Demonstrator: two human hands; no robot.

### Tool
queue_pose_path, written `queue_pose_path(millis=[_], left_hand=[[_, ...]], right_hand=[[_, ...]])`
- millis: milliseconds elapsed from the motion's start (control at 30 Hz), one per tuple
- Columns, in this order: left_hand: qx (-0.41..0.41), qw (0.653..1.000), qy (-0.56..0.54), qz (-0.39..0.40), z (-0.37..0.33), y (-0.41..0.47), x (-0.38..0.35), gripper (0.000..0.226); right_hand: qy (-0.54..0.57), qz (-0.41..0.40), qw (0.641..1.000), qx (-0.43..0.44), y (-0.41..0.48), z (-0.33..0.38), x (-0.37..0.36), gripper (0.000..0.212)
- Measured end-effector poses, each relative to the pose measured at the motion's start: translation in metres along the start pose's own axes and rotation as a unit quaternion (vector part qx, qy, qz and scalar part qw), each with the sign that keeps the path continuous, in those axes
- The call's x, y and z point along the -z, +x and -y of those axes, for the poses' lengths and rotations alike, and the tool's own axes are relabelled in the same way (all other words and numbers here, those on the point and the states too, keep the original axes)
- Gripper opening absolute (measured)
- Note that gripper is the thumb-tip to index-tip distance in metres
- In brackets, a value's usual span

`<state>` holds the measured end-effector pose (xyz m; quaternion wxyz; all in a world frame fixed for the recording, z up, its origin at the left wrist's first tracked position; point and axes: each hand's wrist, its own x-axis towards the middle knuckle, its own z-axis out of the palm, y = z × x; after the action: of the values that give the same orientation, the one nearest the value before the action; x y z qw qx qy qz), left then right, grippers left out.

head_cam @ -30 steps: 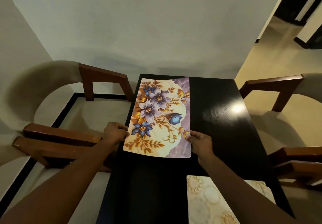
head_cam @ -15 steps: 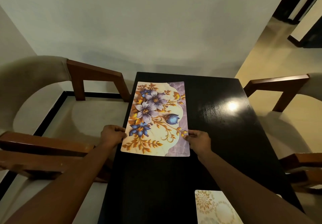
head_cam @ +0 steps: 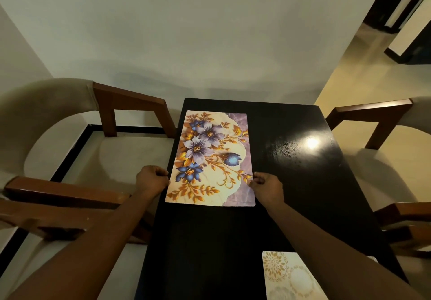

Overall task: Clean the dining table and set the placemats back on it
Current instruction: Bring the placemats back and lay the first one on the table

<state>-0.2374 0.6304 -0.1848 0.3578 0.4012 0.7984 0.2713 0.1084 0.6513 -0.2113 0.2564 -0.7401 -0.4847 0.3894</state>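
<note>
A floral placemat with purple and blue flowers lies flat on the far left part of the black dining table. My left hand pinches its left edge near the table's side. My right hand pinches its right edge close to the near corner. A second, cream placemat with gold round patterns lies at the near right of the table, partly hidden under my right forearm.
A wooden armchair with cream upholstery stands tight against the table's left side. Another wooden chair stands on the right. A plain wall runs just behind the table's far end. Tiled floor opens to the right.
The floral placemat has slid a little farther from me along the table's left side, with both hands on its edges. My view has tipped up, so less of the cream placemat shows.
</note>
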Motion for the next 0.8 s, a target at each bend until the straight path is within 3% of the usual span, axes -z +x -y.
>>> queue_pose_path(millis=[233, 433, 567, 800], left_hand=[[-0.073, 0.996, 0.037, 0.045, 0.002, -0.074, 0.027, 0.028], [-0.062, 0.995, 0.046, 0.07, 0.032, -0.193, 0.06, 0.024], [-0.01, 0.999, 0.031, 0.03, 0.073, -0.281, 0.095, 0.02], [0.132, 0.982, -0.118, -0.064, 0.151, -0.428, 0.139, 0.011]], right_hand=[[0.024, 0.045, 0.997, 0.053, -0.077, -0.028, 0.025, 0.04], [0.073, 0.096, 0.991, 0.052, -0.186, -0.067, 0.049, 0.027], [0.121, 0.142, 0.981, 0.054, -0.26, -0.087, 0.065, 0.022], [0.164, 0.275, 0.947, 0.029, -0.349, -0.094, 0.078, 0.022]])
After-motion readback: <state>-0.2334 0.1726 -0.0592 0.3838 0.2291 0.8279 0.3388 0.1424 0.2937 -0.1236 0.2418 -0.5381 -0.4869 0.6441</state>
